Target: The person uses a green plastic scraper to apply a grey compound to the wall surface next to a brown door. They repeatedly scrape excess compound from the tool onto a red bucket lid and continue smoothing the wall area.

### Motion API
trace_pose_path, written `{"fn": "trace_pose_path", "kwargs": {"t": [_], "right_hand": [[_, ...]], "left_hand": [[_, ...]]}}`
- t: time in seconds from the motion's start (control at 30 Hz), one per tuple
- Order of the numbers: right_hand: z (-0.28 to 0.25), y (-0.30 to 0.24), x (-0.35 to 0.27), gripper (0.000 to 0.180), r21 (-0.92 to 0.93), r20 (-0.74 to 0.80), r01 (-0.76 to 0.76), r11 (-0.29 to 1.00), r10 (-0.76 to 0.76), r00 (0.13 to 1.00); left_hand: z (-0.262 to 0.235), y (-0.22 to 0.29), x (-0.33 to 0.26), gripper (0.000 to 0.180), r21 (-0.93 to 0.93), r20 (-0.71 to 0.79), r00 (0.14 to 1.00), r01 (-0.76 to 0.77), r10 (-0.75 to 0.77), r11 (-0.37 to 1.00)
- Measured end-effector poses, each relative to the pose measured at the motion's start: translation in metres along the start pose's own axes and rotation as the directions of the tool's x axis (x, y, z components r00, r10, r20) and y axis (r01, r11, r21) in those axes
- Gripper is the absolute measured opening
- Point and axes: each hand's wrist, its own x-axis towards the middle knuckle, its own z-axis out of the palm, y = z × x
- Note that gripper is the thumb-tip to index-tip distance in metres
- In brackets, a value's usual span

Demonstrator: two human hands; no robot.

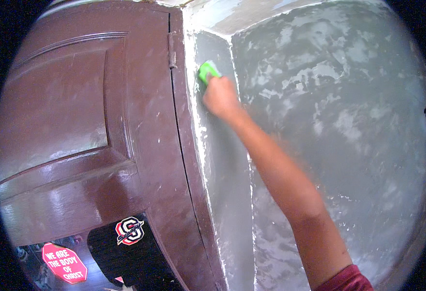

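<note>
1. While the right hand (pixel 220 97) presses a green sanding block (pixel 207 71) on the narrow grey wall return, just beside the brown door frame (pixel 186 145), grip is closed around the block; left hand not in view.
2. Risk: block drifts left; abrasive scuffs the glossy frame or catches the hinge (pixel 172 51).
3. Risk: arm fully stretched; pressure likely uneven; block could slip from the fingers.
4. Risk: patchy white filler on the grey wall (pixel 329 121); over-sanding the corner edge could chip it.

green sponge (pixel 208 71), brown door (pixel 77 121), grey wall (pixel 329 111)
</note>
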Motion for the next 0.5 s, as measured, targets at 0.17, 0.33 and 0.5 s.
{"fn": "trace_pose_path", "kwargs": {"t": [0.17,0.33,0.5], "right_hand": [[-0.025,-0.048,-0.077,0.032,0.167,0.001,0.155,0.974,-0.157,0.988],[-0.055,-0.017,-0.040,0.019,0.108,-0.068,-0.101,0.989,0.109,0.992],[-0.018,-0.005,0.014,0.018,-0.008,-0.059,-0.199,0.980,0.199,0.978]], "left_hand": [[-0.009,0.006,-0.013,0.035,0.001,-0.012,0.994,0.105,-0.105,0.994],[-0.014,0.021,-0.020,0.035,0.054,-0.063,0.988,0.144,-0.141,0.988],[-0.028,0.024,-0.029,0.034,0.116,-0.045,0.991,0.131,-0.126,0.985]]}}
